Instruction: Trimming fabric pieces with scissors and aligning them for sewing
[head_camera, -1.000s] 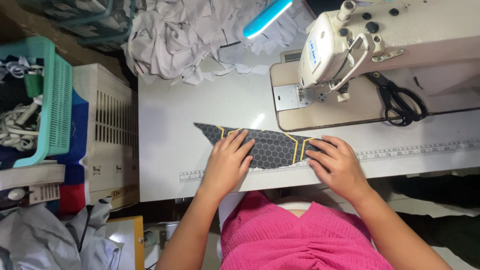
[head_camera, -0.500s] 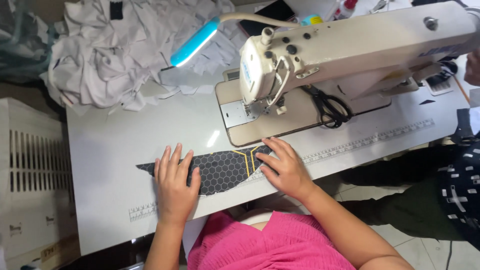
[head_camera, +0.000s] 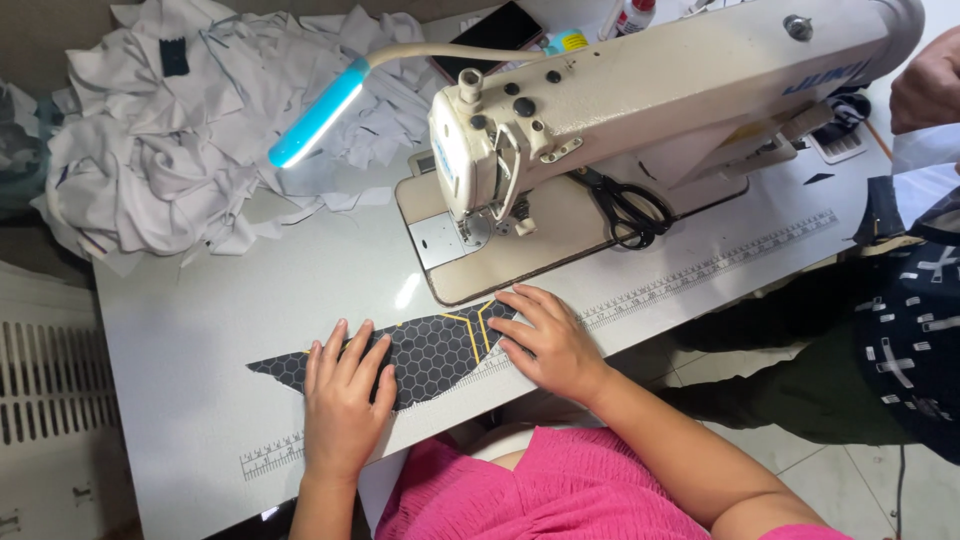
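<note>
A dark fabric piece (head_camera: 430, 350) with a grey honeycomb print and yellow lines lies flat near the front edge of the white sewing table (head_camera: 250, 300). My left hand (head_camera: 342, 395) rests flat on its left part, fingers spread. My right hand (head_camera: 545, 340) presses flat on its right end, just in front of the base of the cream sewing machine (head_camera: 620, 110). Neither hand grips anything. The machine's needle area (head_camera: 485, 215) stands a short way behind the fabric.
Black scissors (head_camera: 625, 205) lie on the machine bed. A heap of white fabric pieces (head_camera: 190, 130) fills the table's back left, under a blue lamp (head_camera: 315, 110). A ruler strip (head_camera: 700, 270) runs along the table's front. Another person in dark patterned clothing (head_camera: 915, 330) stands at right.
The camera view has swung left and tilted, so the table and machine appear rotated. Both hands stay flat on the fabric, which has slid slightly toward the machine.
</note>
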